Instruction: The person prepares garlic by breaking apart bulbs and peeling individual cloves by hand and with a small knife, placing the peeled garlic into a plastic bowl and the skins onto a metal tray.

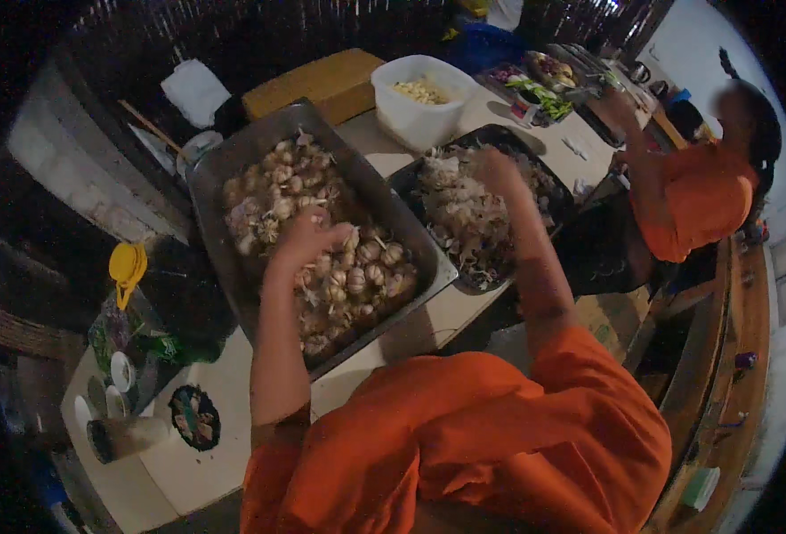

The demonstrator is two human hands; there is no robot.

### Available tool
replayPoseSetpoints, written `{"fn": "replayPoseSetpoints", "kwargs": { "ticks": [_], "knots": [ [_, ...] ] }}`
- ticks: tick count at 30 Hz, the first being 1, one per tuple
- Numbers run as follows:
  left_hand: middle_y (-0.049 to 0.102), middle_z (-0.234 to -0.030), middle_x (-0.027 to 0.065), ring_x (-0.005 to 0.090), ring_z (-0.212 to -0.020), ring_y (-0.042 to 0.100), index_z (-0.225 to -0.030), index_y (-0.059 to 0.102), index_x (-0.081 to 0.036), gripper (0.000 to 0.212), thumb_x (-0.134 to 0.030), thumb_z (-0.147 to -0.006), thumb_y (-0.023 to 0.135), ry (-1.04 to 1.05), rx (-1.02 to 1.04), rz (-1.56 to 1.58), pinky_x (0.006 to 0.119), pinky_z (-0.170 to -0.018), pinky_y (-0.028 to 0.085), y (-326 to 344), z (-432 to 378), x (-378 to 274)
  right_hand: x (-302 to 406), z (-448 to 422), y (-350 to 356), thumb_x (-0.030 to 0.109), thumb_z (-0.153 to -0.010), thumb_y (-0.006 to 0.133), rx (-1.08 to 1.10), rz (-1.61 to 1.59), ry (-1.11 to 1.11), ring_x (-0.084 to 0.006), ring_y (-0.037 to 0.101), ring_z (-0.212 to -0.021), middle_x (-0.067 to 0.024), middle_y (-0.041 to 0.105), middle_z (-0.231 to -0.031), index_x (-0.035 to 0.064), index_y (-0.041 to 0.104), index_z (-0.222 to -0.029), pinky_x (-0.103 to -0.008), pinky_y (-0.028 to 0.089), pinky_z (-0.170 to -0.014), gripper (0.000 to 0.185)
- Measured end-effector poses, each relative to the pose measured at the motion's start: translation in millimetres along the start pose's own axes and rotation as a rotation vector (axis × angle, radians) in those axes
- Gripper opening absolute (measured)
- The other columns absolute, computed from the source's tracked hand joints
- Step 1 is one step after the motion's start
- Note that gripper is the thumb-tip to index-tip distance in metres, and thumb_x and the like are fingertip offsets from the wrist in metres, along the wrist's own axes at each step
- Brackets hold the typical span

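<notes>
A deep metal tray of garlic bulbs standing in brownish liquid lies before me. My left hand is over the bulbs in its middle, with the thumb and fingers around what looks like a garlic piece. My right hand reaches down onto papery garlic skins, heaped in a dark tray to the right; its fingertips are blurred, so I cannot tell whether it holds anything. Behind both trays, a white plastic tub contains pale peeled garlic cloves.
A co-worker in orange works at the right. Vegetables in trays lie at the back right, a yellowish block behind the metal tray. White cups and a small dark dish stand at the lower left.
</notes>
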State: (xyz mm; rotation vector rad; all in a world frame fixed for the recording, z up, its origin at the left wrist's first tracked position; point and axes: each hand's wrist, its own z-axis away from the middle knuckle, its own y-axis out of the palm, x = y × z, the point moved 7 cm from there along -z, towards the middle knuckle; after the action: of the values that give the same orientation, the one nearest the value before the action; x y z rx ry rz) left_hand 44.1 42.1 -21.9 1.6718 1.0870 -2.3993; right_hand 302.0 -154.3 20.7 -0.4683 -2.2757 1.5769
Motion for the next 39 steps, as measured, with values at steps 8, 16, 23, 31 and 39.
{"fn": "replayPoseSetpoints", "kwargs": {
  "ticks": [8,16,23,31,39],
  "knots": [
    [0.055,-0.082,0.0114,0.0201,-0.076,0.053,-0.092,0.048,-0.003,0.049,-0.043,-0.066,0.057,-0.036,-0.283,0.019,0.03,-0.063,0.041,-41.0,-2.9,5.3,-46.0,-10.0,-19.1,0.016,-0.068,0.05,-0.277,-0.505,0.332,-0.0284,0.052,-0.075,-0.0171,0.052,-0.082,0.0021,0.051,-0.086,-0.0386,0.04,-0.063,0.023],
    [0.056,-0.076,0.0107,0.0195,-0.071,0.054,-0.085,0.053,-0.001,0.041,-0.038,-0.068,0.056,0.014,-0.353,0.072,0.028,-0.062,0.04,-48.1,2.6,-5.5,63.9,-8.3,-62.8,0.026,-0.074,0.048,-0.138,-0.727,0.344,-0.0143,0.046,-0.057,-0.0085,0.05,-0.064,0.0012,0.054,-0.077,-0.0273,0.037,-0.051,0.026],
    [0.056,-0.066,0.0081,0.016,-0.06,0.053,-0.079,0.056,0.0,0.037,-0.036,-0.068,0.055,-0.029,-0.477,0.212,0.027,-0.059,0.04,-62.9,10.7,-0.3,178.7,-40.9,6.7,0.025,-0.072,0.051,0.177,-1.456,0.286,-0.0082,0.039,-0.043,-0.001,0.044,-0.049,0.0032,0.05,-0.058,-0.0203,0.029,-0.04,0.026],
    [0.055,-0.062,0.0072,0.012,-0.047,0.048,-0.073,0.055,0.0,0.027,-0.027,-0.07,0.055,0.059,-0.652,0.302,0.028,-0.046,0.037,-87.1,29.4,-17.4,243.8,-27.9,49.3,0.02,-0.065,0.051,0.541,-1.348,0.197,-0.0101,0.047,-0.042,-0.005,0.054,-0.056,0.0017,0.055,-0.06,-0.0222,0.035,-0.041,0.02],
    [0.056,-0.062,0.0073,0.013,-0.053,0.05,-0.075,0.055,0.001,0.026,-0.024,-0.069,0.055,0.125,-0.852,0.204,0.026,-0.052,0.039,-108.4,22.7,9.9,289.3,-5.3,51.6,0.016,-0.06,0.052,0.27,-0.677,-0.468,-0.0273,0.055,-0.062,-0.0178,0.054,-0.07,-0.0021,0.054,-0.068,-0.0382,0.042,-0.054,0.02]
  ]
}}
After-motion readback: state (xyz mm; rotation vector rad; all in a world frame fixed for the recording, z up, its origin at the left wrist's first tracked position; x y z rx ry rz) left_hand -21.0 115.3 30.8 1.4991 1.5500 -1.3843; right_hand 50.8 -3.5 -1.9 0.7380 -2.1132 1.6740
